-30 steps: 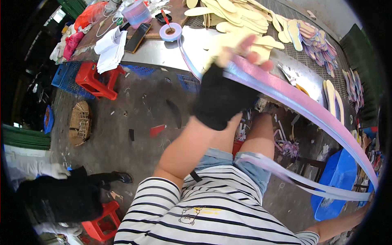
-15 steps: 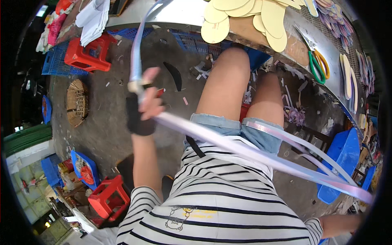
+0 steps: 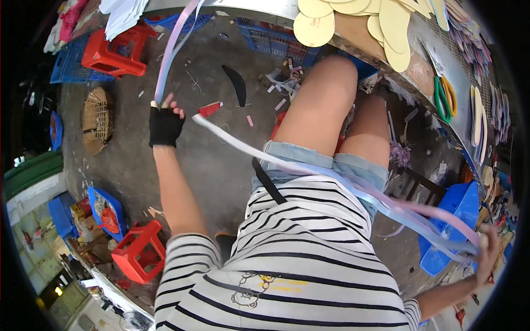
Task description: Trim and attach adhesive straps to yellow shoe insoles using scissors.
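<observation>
My left hand (image 3: 167, 124), in a black fingerless glove, is out to the left above the floor. Its fingers pinch the end of a pink-and-blue strip (image 3: 167, 58), which runs up toward the table. Just right of that hand is the free white end of another long strip (image 3: 243, 144), apart from the fingers. This one stretches across my lap to the far right, where several pale strips (image 3: 406, 209) come together. My right hand (image 3: 487, 251) is closed around them near the picture's rim; its fingers are partly blurred.
On the table lie yellow sole-shaped pieces (image 3: 395, 33), scissors (image 3: 443, 91) with green and yellow handles, and stacked white sheets (image 3: 122, 16). Red stools (image 3: 115, 52), a wicker basket (image 3: 98, 120) and a blue tub (image 3: 452, 226) stand around me. Scraps litter the floor.
My left hand has moved left and slightly down. The white strip that passed close by it now ends free beside it. My right hand has risen further into view with the strips.
</observation>
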`<state>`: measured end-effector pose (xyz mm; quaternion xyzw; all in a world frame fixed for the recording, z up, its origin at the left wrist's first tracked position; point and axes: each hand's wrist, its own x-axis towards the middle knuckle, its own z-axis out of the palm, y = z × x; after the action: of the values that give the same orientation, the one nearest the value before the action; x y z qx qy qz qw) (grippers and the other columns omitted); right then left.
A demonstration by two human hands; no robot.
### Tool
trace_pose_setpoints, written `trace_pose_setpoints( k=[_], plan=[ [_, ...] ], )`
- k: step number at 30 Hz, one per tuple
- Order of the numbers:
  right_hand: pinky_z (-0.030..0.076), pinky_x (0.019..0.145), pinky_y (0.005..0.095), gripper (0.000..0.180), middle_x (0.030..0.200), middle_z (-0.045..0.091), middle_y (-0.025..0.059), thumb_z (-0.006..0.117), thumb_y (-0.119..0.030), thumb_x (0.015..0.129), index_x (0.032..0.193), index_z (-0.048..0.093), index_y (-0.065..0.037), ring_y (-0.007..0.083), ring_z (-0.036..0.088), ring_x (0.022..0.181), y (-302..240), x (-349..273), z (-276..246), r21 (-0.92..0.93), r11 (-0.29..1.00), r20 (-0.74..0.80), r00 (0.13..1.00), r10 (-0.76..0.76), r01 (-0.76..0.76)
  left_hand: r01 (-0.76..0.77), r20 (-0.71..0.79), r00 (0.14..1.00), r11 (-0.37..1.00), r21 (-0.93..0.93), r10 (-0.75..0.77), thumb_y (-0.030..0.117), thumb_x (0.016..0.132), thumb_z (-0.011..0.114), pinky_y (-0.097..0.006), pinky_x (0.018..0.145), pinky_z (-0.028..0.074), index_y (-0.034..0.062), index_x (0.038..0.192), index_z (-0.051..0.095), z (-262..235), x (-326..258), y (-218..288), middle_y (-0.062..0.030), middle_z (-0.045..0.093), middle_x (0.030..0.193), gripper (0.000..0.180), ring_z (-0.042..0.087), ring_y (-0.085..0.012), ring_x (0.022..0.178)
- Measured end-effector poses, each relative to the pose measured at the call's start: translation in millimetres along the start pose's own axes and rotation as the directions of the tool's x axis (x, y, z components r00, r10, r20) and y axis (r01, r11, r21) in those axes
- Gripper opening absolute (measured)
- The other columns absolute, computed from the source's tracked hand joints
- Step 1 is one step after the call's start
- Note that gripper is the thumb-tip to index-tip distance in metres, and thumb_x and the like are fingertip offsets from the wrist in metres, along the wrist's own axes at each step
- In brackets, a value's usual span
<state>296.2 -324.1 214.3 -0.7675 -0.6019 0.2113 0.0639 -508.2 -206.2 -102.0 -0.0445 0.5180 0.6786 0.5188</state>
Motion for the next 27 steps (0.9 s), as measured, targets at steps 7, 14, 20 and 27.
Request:
trace_pose_setpoints(
  k=[7,14,20,27],
  plan=[
    [0.029,0.055,0.0205,0.026,0.072,0.041,-0.0066,0.062,-0.025,0.084,0.099,0.055,-0.005,0.0039,0.039,0.063,-36,41,94,0.258,0.938,0.260,0.952,0.164,-0.232,0.249,-0.245,0.965,-0.029,0.968,0.097,0.036,0.076,0.070,-0.033,0.054,0.043,0.0084,0.088,0.065,-136,55,-30,-0.0024,0.061,0.072,0.031,0.055,-0.0176,0.059],
    [0.034,0.055,0.0215,0.013,0.076,0.049,-0.0051,0.057,-0.015,0.085,0.087,0.055,-0.002,0.0043,0.042,0.067,13,52,111,0.061,0.936,0.289,0.904,0.315,-0.346,-0.679,0.710,0.464,0.302,0.669,-0.529,0.016,0.068,0.071,-0.030,0.070,0.046,0.0071,0.091,0.065,102,-112,-115,-0.0033,0.063,0.083,0.025,0.060,-0.0163,0.077],
    [0.045,0.079,0.0301,0.040,0.100,0.065,0.0125,0.067,-0.020,0.079,0.107,0.057,0.006,0.0181,0.060,0.089,84,57,216,-0.045,0.985,0.058,0.983,0.172,-0.169,-0.933,0.817,0.360,-0.149,0.329,-0.451,0.030,0.061,0.070,-0.041,0.071,0.046,0.0116,0.097,0.057,101,-131,-130,-0.0096,0.054,0.093,0.042,0.058,-0.0313,0.087],
    [0.043,0.074,0.0308,0.033,0.095,0.056,0.0085,0.074,-0.017,0.066,0.095,0.065,-0.005,0.0211,0.052,0.087,-92,77,285,0.379,0.798,0.090,0.839,-0.536,0.469,-0.869,0.715,0.395,0.019,0.495,-0.577,0.016,0.065,0.073,-0.030,0.063,0.045,0.0087,0.093,0.056,100,-133,-141,-0.0066,0.057,0.078,0.034,0.056,-0.0180,0.068]
  ],
)
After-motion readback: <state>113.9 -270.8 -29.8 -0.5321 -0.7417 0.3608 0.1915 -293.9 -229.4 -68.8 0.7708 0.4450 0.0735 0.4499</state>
